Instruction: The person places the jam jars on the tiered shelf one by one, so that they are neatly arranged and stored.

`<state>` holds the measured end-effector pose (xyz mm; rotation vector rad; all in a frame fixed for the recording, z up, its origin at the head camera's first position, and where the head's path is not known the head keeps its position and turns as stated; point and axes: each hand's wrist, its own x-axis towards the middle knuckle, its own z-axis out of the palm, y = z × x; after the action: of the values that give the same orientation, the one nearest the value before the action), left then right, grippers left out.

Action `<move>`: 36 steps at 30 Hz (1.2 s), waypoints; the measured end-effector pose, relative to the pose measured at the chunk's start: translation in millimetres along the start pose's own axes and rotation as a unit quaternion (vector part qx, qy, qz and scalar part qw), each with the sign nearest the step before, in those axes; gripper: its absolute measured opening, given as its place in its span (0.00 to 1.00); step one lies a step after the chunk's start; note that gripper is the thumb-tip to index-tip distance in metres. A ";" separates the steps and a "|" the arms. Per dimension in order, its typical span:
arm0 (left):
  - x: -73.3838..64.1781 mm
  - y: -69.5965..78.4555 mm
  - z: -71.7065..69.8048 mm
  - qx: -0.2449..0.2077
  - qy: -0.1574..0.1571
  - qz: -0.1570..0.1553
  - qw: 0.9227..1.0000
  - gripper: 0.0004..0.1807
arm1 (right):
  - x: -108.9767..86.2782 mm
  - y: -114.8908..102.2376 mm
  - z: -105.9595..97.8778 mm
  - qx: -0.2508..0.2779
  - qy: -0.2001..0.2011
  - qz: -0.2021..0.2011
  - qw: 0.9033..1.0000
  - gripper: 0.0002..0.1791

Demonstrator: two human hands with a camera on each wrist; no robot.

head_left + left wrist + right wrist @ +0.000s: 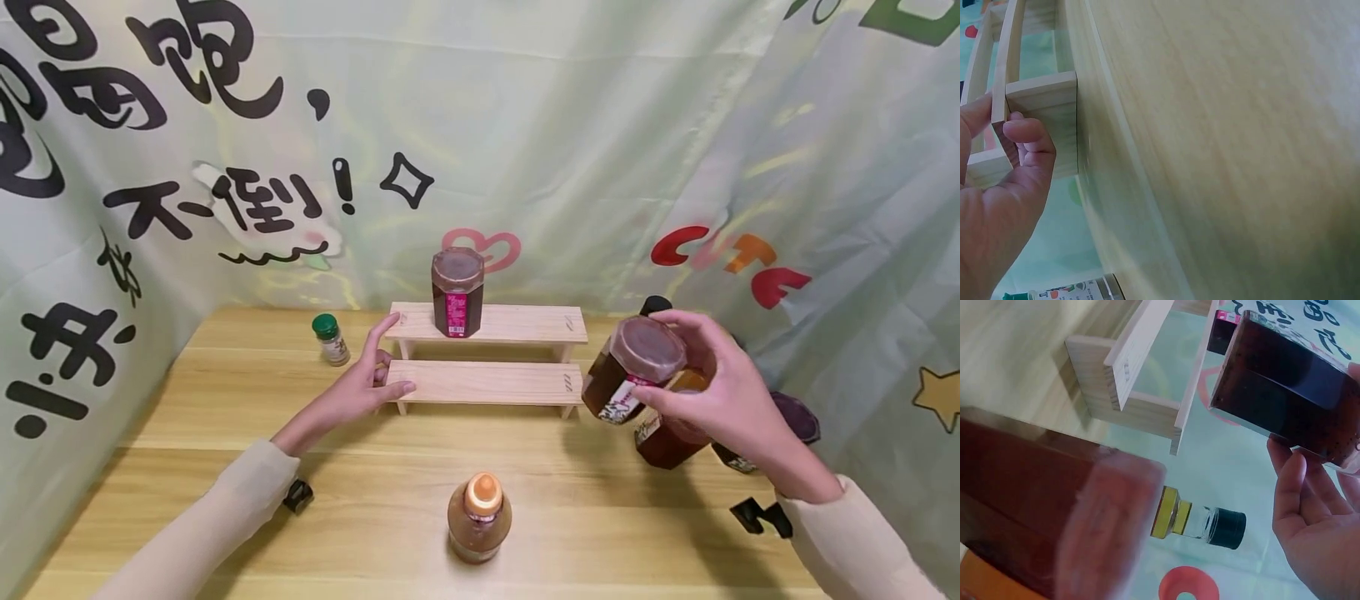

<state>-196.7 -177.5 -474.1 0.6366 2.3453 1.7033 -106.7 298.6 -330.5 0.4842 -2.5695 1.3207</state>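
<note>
My right hand (723, 396) holds a dark jar (621, 367) in the air, tilted, right of the two-step wooden rack (487, 382). In the right wrist view, the fingers support the jar (1285, 387) near its lidded end. My left hand (360, 387) grips the rack's left end, with its thumb at the lower step. The left wrist view shows the thumb and curled fingers about a board (1005, 75) of the rack. A similar dark jar (457, 292) with a pink label stands upright on the upper step.
A reddish-brown jar (669, 440) stands below the right hand, partly covered. Behind are a black-capped bottle (655, 305) and another dark jar (798, 417). A green-capped spice shaker (331, 340) stands left of the rack. An orange-capped sauce bottle (478, 525) is at the front. Printed curtains surround the table.
</note>
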 end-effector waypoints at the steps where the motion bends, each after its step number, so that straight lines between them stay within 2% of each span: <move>1: 0.5 -0.3 0.2 0.001 0.000 0.002 1.000 0.62 | 4.5 -0.1 0.8 0.000 -0.001 -0.004 1.000 0.48; 8: 0.9 0.1 1.2 -0.005 0.000 0.010 1.000 0.62 | 28.0 -4.6 6.4 0.002 -0.024 -0.022 0.999 0.47; 13: 0.0 0.8 -0.4 -0.010 0.000 0.006 1.000 0.62 | 42.2 -8.8 12.3 0.037 -0.046 -0.030 0.998 0.47; 20: 0.6 1.4 -0.4 0.001 0.001 0.016 1.000 0.62 | 66.3 -10.6 20.4 0.063 -0.063 -0.011 0.996 0.45; 28: -0.7 0.8 -0.4 -0.014 0.001 0.004 1.000 0.62 | 94.8 -11.1 31.0 0.066 -0.087 0.018 0.994 0.44; 36: 0.9 -2.0 -0.5 -0.010 0.004 0.010 1.000 0.62 | 120.1 -1.3 48.5 0.107 -0.107 0.023 0.988 0.44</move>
<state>-198.2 -178.0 -475.8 0.6522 2.3315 1.7391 -219.0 235.3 -317.5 0.6392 -2.6317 1.6560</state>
